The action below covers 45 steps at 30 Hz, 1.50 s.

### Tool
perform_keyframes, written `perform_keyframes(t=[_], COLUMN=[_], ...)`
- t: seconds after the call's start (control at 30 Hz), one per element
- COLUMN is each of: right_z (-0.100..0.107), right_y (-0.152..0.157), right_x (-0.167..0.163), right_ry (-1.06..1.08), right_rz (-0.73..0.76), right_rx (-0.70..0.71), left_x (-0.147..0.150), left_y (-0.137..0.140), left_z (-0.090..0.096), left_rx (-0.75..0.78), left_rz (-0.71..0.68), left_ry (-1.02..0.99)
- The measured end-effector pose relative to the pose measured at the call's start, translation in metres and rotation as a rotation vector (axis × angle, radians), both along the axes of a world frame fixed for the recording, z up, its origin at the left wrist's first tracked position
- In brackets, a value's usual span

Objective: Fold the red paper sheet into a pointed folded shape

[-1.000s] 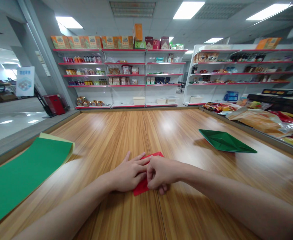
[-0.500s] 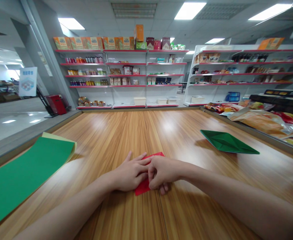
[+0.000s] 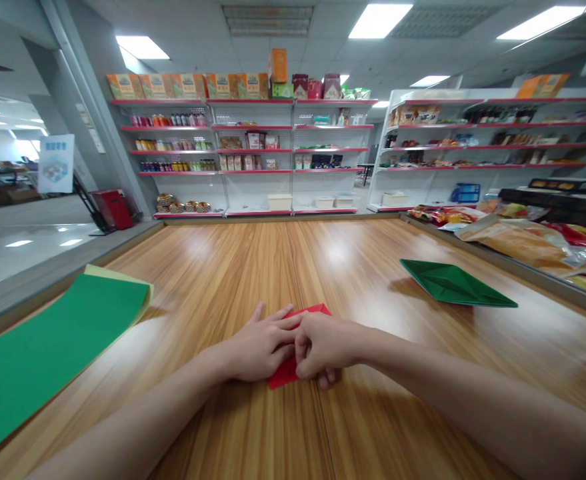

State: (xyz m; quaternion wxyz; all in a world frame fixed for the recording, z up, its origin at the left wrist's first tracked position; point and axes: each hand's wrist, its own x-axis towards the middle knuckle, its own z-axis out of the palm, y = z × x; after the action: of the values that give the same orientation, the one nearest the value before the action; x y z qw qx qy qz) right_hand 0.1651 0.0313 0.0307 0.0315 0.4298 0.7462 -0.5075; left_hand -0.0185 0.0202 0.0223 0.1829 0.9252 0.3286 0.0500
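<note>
A small folded piece of red paper (image 3: 283, 377) lies on the wooden table, close in front of me. My left hand (image 3: 261, 345) rests flat over its left part, fingers spread. At the paper's right side is my right hand (image 3: 329, 343), its fingers curled and its thumb bent in toward the index finger, closed at the paper's edge. Both hands touch each other and cover most of the red paper, so its folds barely show.
Green paper sheets (image 3: 63, 340) with a curled pale layer beneath lie at the left. A folded dark green paper shape (image 3: 460, 283) sits to the right. Snack bags (image 3: 517, 243) line the right edge. Stocked shelves (image 3: 253, 148) stand beyond the table (image 3: 243, 260).
Almost nothing differs. My right hand has shifted very slightly to the left, and a bit more of the red paper's top corner shows.
</note>
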Motion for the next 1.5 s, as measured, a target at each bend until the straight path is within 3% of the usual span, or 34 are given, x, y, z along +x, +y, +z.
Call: perform_keyframes(t=[0.1,0.27,0.43,1.5], right_z=[0.0,0.0,-0.002,-0.004], right_y=[0.002,0.001,0.003,0.017], right_x=[0.001,0.0,0.0,0.011], right_ry=[0.04,-0.022,0.022,-0.061], right_rz=[0.027,-0.013,-0.006,0.006], right_rx=[-0.059,0.005,-0.067,-0.004], left_x=[0.0,0.0,0.0,-0.001], left_y=[0.0,-0.001,-0.001,0.0], left_z=[0.0,-0.001,0.001,0.001], left_rx=[0.001,0.015,-0.006,-0.022], left_rz=[0.003,0.003,0.004,-0.013], left_ry=[0.006,0.011,0.012,-0.014])
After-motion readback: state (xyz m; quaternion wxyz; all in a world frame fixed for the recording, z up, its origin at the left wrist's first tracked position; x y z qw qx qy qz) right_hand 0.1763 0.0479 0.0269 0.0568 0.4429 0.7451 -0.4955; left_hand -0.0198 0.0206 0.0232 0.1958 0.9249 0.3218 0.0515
